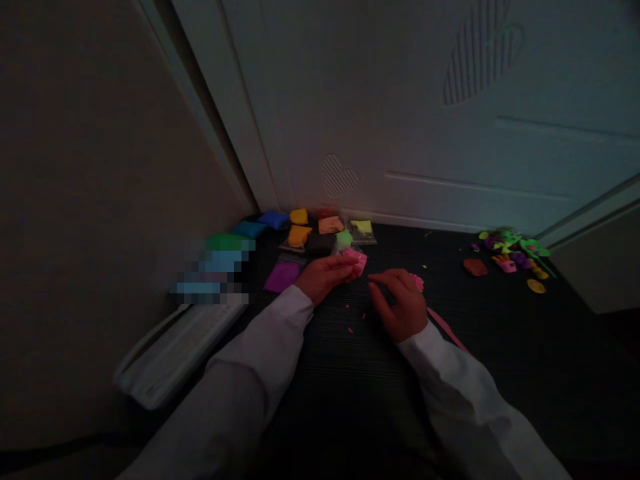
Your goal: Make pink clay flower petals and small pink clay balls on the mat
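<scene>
My left hand (327, 279) is closed around a small pink clay piece (356, 260), which shows beyond the fingertips. Just to its right, my right hand (400, 303) has bent fingers, with thumb and forefinger tips close together; anything between them is too small to make out. Behind the right hand's knuckles lies a bumpy pink clay piece (417, 283), partly hidden. A flat pink strip (447, 328) runs out from beside the right wrist. Tiny pink clay crumbs (351, 331) are scattered on the dark tabletop (330, 373) between the hands.
Packets of coloured clay, including a purple packet (283, 275) and an orange packet (300, 236), line the back left. A white case (185, 350) lies at left. Several clay flowers (533, 249) and a reddish-brown lump (475, 267) sit at right. A white panel (310, 133) rises behind.
</scene>
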Demonstrator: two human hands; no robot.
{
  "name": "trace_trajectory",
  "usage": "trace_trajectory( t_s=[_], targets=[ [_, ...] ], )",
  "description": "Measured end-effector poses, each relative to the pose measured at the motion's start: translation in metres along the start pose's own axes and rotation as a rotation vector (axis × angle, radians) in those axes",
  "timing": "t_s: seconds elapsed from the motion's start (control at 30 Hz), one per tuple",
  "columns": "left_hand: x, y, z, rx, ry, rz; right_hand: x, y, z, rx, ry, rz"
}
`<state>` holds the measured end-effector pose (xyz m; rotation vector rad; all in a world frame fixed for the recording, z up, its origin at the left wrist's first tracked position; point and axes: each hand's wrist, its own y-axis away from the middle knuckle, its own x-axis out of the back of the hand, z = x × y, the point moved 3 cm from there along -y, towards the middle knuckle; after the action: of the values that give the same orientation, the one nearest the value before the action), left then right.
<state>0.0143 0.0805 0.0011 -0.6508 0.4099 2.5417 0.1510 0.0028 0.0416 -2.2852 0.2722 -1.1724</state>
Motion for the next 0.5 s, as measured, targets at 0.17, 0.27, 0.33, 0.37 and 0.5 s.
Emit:
trace_trajectory(
  t_s=[0.17, 0.27, 0.33, 0.37, 0.5],
  targets=[
    [-0.0008, 0.0005, 0.0014, 0.003, -0.028, -0.027, -0.0014, 0.0007, 0.0019, 0.002, 0.001, 0.007],
    [-0.0011, 0.0001, -0.0004, -0.001, -0.077, -0.041, -0.0028, 0.0006, 0.0025, 0.011, 0.017, 0.01],
    [-0.002, -0.0002, -0.0022, -0.02, -0.13, -0.06, -0.0044, 0.0004, 0.0031, 0.018, 0.037, 0.001],
    [-0.0028, -0.0001, -0.0029, -0.029, -0.157, -0.073, -0.0055, 0.0003, 0.0035, 0.023, 0.051, -0.009],
    [-0.0059, 0.0017, -0.0042, -0.015, -0.228, -0.091, -0.0098, -0.0001, 0.0056, 0.05, 0.134, -0.043]
  ],
)
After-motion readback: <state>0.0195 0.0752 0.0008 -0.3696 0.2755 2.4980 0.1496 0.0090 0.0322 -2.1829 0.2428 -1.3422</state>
